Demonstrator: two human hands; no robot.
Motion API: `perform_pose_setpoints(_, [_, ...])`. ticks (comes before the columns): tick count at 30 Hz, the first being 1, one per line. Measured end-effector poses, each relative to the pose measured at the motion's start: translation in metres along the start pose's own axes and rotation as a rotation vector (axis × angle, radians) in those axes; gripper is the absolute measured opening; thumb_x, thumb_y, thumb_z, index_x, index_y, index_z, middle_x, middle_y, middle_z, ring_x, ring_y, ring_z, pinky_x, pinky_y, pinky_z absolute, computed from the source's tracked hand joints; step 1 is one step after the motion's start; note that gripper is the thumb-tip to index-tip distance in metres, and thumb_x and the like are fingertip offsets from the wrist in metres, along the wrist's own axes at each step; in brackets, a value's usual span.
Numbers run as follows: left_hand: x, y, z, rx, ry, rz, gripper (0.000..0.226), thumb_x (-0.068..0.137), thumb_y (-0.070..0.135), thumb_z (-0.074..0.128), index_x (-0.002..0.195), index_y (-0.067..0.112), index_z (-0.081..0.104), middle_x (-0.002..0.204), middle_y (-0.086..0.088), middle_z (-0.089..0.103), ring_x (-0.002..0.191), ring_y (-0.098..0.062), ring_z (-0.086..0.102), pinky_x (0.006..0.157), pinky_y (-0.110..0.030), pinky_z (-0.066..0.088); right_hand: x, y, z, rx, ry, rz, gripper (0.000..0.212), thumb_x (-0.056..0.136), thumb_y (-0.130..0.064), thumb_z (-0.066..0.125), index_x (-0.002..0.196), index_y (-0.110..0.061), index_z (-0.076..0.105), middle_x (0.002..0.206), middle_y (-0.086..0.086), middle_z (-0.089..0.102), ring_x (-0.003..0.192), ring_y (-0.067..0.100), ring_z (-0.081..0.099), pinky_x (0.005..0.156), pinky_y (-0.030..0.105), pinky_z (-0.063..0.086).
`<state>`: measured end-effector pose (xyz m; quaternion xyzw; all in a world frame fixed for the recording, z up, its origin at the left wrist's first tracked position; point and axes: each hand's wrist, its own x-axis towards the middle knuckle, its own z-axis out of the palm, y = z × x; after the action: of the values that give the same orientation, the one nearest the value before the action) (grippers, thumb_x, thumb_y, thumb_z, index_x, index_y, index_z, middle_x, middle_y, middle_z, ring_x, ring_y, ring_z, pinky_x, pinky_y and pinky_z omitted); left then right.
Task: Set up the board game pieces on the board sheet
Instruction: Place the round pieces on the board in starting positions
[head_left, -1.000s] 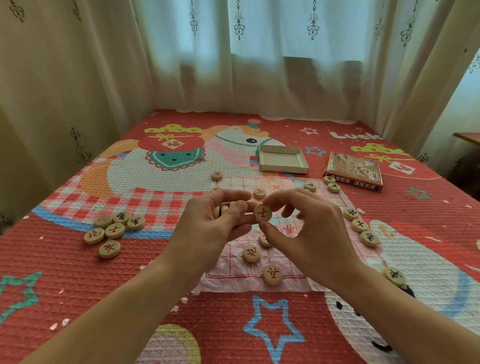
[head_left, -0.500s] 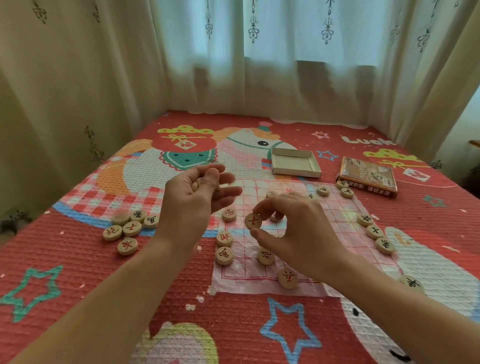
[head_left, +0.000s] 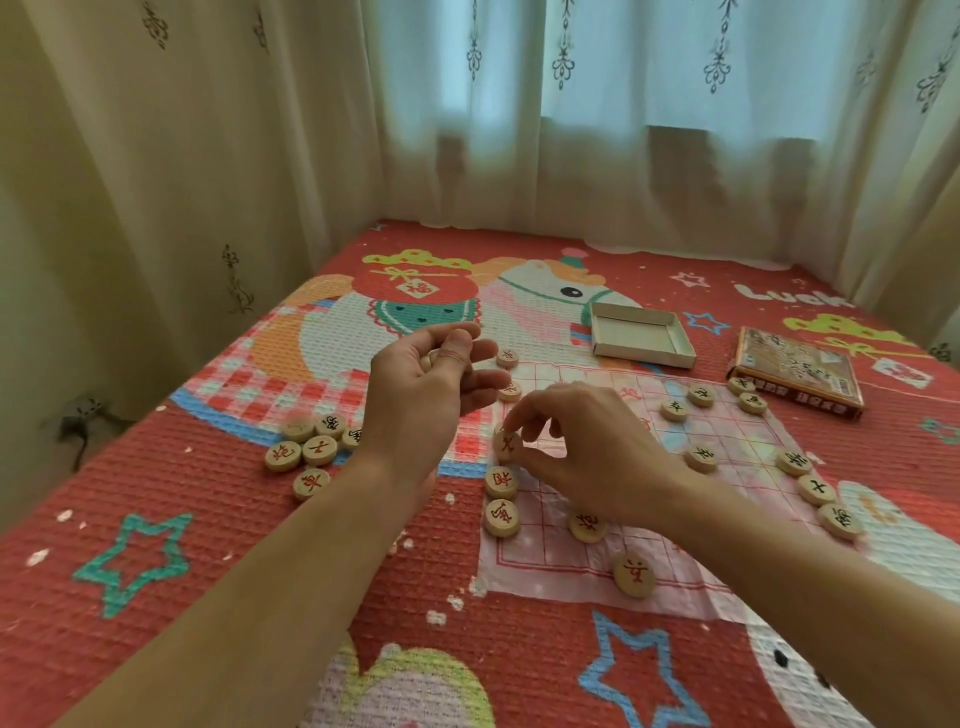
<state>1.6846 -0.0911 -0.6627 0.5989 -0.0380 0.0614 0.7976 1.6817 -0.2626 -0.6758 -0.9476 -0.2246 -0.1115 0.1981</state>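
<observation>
Two round pale-wood discs with red characters (head_left: 501, 517) lie at the left edge of the thin pink gridded board sheet (head_left: 550, 571), right hand (head_left: 587, 452) just beyond pinching a third disc (head_left: 507, 446) over that edge, left hand (head_left: 431, 395) farther back, curled round a spare disc (head_left: 427, 360); a clumsy set-down could nudge neighbours or ruck the sheet.

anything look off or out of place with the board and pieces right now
Nothing looks damaged. The board sheet lies wrinkled and skewed on the bedspread, and a cluster of pieces sits off it to the left. The right hand pinches one piece over the sheet's left edge.
</observation>
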Motion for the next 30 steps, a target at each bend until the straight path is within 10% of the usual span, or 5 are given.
perform_pose_setpoints(12, [0.000,-0.001,0.001,-0.012,-0.009,-0.010,0.021,0.105,0.014,0.048,0.118,0.005,0.062,0.102,-0.009,0.074,0.079,-0.021,0.075,0.071,-0.028,0.062,-0.006,-0.001,0.003,-0.018,-0.033,-0.001,0.023,0.095,-0.017,0.067,0.113,-0.029,0.073,0.102,-0.014,0.067,0.089,0.004,0.055,0.083,0.029,0.050])
perform_pose_setpoints(30, [-0.037,-0.012,0.030,0.069,-0.379,-0.080,0.024,0.095,0.012,0.063,0.118,0.006,0.068,0.104,-0.013,0.078,0.095,-0.025,0.077,0.078,-0.027,0.062,-0.060,0.000,-0.027,0.133,0.401,-0.026,0.044,0.076,-0.029,0.088,0.114,-0.028,0.066,0.091,-0.018,0.061,0.080,0.006,0.057,0.072,0.010,0.042])
